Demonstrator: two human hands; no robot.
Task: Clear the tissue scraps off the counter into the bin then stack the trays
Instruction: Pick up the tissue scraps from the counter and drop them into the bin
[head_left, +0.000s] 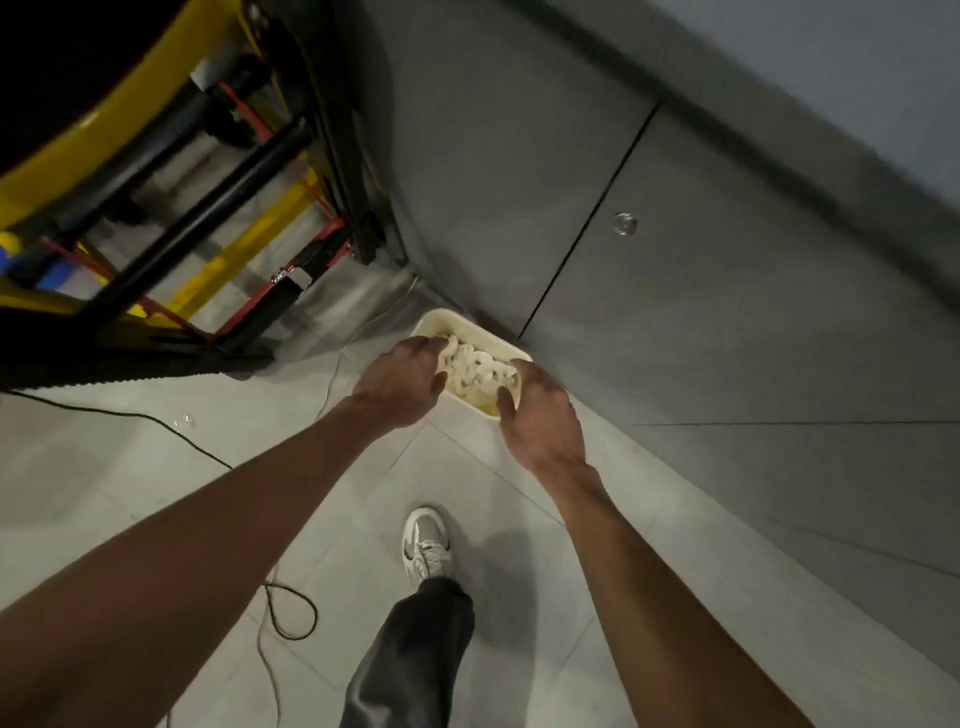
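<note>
The fingertips of both hands are hard to read. The left hand (400, 379) hangs over the near-left edge of the bin (453, 318), fingers bent down to the tissue scraps (472, 368), and I cannot tell whether they pinch any. The right hand (540, 418) is at the bin's near-right corner, thumb held apart from the fingers; their tips are hidden behind the hand, so its grip cannot be told either. Both hands cover the bin's near rim. The scraps lie in a white heap inside the bin, too blurred to count singly. The bin stands on the tiled floor (104, 467), just beside a grey cabinet (727, 338). The yellow and black frame (156, 171) at upper left is blurred and cut off by the edge. Counted: two hands, one bin, one round knob (625, 224) on the cabinet, one shoe (426, 540) below one trouser leg (410, 660), and two cables on the floor, a dark cable (130, 414) and a pale cable (332, 371)
</note>
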